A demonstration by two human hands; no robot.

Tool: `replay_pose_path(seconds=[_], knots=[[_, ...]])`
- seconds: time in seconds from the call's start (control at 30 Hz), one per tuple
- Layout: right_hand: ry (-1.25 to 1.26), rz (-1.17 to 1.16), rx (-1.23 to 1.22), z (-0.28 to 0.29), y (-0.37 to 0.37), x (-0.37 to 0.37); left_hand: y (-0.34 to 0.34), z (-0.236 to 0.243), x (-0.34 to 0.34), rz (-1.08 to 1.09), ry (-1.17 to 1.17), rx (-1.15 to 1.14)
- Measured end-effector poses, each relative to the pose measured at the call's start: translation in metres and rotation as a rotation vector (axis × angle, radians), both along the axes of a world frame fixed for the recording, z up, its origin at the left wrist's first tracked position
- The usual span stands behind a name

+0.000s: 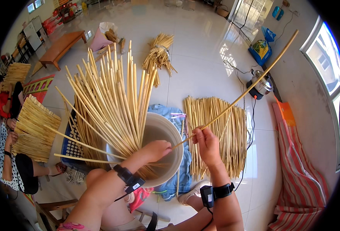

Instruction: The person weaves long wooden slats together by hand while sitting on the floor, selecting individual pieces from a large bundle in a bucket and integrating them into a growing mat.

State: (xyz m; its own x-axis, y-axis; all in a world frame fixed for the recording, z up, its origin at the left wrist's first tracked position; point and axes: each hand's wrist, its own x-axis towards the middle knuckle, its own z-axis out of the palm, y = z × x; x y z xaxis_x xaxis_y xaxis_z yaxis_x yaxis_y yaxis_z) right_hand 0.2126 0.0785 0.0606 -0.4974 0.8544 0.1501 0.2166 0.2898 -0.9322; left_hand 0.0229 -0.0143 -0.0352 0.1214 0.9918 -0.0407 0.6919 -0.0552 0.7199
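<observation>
A long thin reed stalk slants up from my hands toward the far right. My right hand pinches it a little above its lower end. My left hand is closed at that lower end, over the white bucket; its fingertips are partly hidden. In the bucket stands a thick fan of pale reed stalks, leaning to the left and away from me. My left forearm crosses in front of the bucket's near part and hides some stalk bottoms. Both my wrists wear black straps with small boxes.
Right of the bucket lies a flat row of stalks on the floor, near a blue cloth. A dark blue basket stands left. Beyond are a tied bundle and an electric pot with cords. People work with reed mats at left.
</observation>
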Motion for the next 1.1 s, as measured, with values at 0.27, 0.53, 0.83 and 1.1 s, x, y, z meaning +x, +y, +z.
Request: replay_pose_path(seconds=[0.27, 0.53, 0.83, 1.1], knots=[[0.188, -0.339, 0.097, 0.016, 0.021, 0.032, -0.003, -0.001, 0.001, 0.007, 0.113, 0.054], [0.282, -0.431, 0.162, 0.025, 0.019, 0.034, -0.007, 0.024, 0.016, 0.357, 0.268, 0.351], [0.439, -0.036, -0.013, 0.029, -0.012, 0.005, 0.002, 0.064, 0.023, 0.184, 0.050, 0.329], [0.387, -0.147, -0.058, 0.023, 0.008, 0.033, -0.034, 0.208, -0.111, 0.623, -0.231, 0.416]])
